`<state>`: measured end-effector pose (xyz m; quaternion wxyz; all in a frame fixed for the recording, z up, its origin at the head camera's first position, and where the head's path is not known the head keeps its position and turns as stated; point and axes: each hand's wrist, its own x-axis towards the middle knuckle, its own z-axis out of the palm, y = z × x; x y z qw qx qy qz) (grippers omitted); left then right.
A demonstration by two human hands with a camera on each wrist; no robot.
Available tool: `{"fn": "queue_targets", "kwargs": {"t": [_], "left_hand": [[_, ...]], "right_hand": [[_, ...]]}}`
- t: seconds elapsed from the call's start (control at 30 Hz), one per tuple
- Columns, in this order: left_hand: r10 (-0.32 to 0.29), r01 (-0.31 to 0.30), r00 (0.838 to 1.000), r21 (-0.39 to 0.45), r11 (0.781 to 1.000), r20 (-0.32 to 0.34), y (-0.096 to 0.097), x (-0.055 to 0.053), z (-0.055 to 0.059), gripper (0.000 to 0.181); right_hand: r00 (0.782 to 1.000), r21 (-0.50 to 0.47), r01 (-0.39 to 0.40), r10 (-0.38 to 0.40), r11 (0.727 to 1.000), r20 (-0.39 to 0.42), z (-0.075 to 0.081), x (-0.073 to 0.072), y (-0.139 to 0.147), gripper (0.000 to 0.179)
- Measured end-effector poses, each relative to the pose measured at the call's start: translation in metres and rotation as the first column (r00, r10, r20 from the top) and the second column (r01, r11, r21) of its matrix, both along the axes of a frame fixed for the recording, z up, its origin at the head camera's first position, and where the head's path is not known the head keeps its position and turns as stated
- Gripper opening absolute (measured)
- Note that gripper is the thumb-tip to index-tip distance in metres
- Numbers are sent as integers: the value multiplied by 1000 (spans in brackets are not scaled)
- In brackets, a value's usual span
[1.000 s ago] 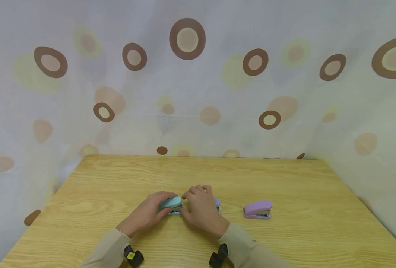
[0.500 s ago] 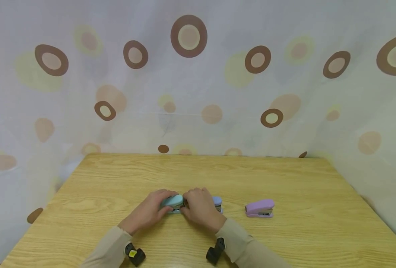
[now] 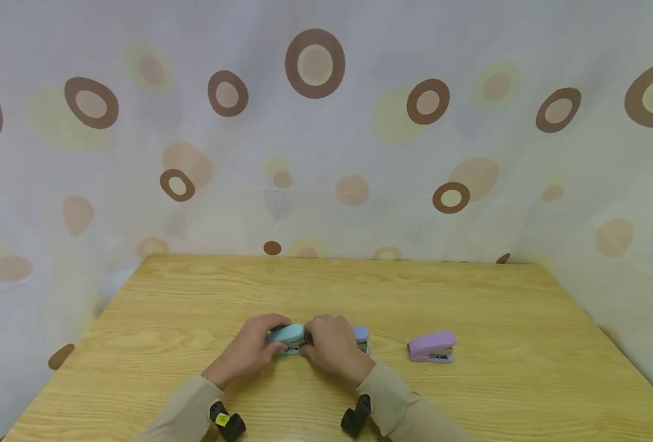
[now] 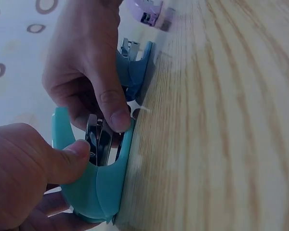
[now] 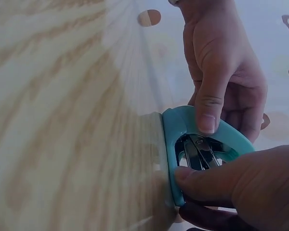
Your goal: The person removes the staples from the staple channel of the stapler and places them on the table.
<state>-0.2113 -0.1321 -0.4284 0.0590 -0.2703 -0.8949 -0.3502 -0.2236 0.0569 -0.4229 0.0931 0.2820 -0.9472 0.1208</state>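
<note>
Inside the tabletop's (image 3: 326, 288) far edge, we should steady the teal stapler (image 3: 290, 333) which left fingers (image 4: 74, 150) and right fingers (image 4: 117, 115) grip.

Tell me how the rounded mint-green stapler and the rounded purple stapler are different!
The rounded mint-green stapler is held by the left hand and right hand, while the rounded purple stapler stands untouched. In the head view, hands partly hide the green one; the purple one shows whole. Both show metal inside.
</note>
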Motion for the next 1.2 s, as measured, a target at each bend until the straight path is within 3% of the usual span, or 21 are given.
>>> {"fn": "queue_targets", "kwargs": {"t": [0.07,0.23,0.47,0.73,1.03,1.2], "left_hand": [[13,-14,1000,32,999,18,1,0,-1,27],[15,-33,991,132,991,134,-3,-3,-3,26],[-124,67,962,231,971,243,-15,-8,-3,27],[-221,142,939,288,947,263,-26,-14,1,31],[-240,131,936,378,916,257,-41,-16,-3,25],[-208,103,941,361,927,266,-43,-18,-4,25]], "right_hand": [[1000,-1,6,-6,1000,-1,-1,0,0,31],[1000,-1,17,-17,1000,18,-1,-1,1,22],[999,15,26,-27,1000,21,0,-1,3,13],[999,3,21,-21,1000,36,1,-2,1,12],[1000,11,11,-11,1000,19,0,0,-2,12],[1000,21,13,-13,1000,22,2,2,0,13]]}}
